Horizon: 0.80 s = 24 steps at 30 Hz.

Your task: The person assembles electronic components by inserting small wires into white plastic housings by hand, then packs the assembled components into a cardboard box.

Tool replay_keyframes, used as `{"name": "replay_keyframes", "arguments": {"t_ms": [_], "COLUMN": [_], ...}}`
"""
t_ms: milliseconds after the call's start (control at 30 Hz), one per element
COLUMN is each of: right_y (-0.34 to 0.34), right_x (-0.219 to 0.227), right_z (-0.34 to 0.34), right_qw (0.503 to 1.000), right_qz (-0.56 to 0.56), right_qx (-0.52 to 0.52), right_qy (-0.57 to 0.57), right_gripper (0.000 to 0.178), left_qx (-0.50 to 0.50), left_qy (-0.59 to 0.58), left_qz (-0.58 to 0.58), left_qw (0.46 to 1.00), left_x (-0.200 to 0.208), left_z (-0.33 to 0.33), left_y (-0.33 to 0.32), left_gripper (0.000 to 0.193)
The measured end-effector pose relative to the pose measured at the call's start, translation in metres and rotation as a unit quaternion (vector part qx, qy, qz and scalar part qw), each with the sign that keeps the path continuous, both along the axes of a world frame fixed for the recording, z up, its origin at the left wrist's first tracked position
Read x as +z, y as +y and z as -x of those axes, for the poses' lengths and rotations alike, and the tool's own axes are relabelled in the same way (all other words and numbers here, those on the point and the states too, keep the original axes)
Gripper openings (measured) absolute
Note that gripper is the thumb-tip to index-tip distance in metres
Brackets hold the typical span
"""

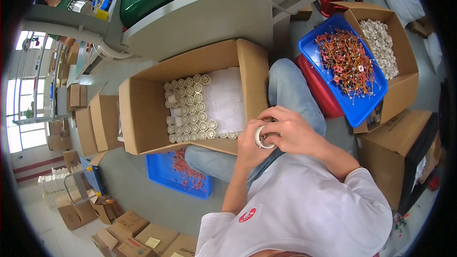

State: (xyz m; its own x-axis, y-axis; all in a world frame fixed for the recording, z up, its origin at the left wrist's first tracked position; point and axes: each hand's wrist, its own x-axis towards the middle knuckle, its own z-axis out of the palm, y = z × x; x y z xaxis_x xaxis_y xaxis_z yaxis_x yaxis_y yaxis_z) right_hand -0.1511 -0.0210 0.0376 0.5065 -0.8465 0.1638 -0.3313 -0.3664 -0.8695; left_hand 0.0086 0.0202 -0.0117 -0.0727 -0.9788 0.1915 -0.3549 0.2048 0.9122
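Over my lap, my left hand [246, 145] is closed around a white round plastic housing [258, 136] with a hollow opening. My right hand [294, 131] grips the same housing from the other side, its fingers bent at the opening and partly inside. What lies inside the housing is mostly hidden by those fingers. Just left of my hands stands an open cardboard box [253, 74]. Rows of white round parts [193, 107] like the held one fill its left half, beside a white sheet [223, 95].
At right, a blue tray [357, 116] heaped with red and yellow wired pieces [347, 62] rests on a red stool [316, 85]. Behind it, a carton [404, 76] holds small white parts [381, 43]. Another blue tray [159, 171] lies on the floor, near stacked cartons [157, 235].
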Motion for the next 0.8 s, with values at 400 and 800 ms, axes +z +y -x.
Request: {"name": "replay_keyframes", "arguments": {"t_ms": [400, 800], "right_y": [0.009, 0.012], "right_x": [-0.004, -0.011], "right_z": [-0.001, 0.000], "right_qw": [0.999, 0.998], "right_qz": [-0.020, -0.010], "right_qx": [-0.026, -0.063], "right_qy": [0.001, -0.020], "right_gripper": [0.020, 0.014], "left_qx": [-0.026, -0.052], "left_qy": [-0.038, -0.017], "left_qz": [0.050, 0.007], "left_qw": [0.998, 0.998], "left_x": [0.009, 0.011], "left_z": [-0.003, 0.004], "left_y": [-0.006, -0.007], "left_gripper": [0.048, 0.045]}}
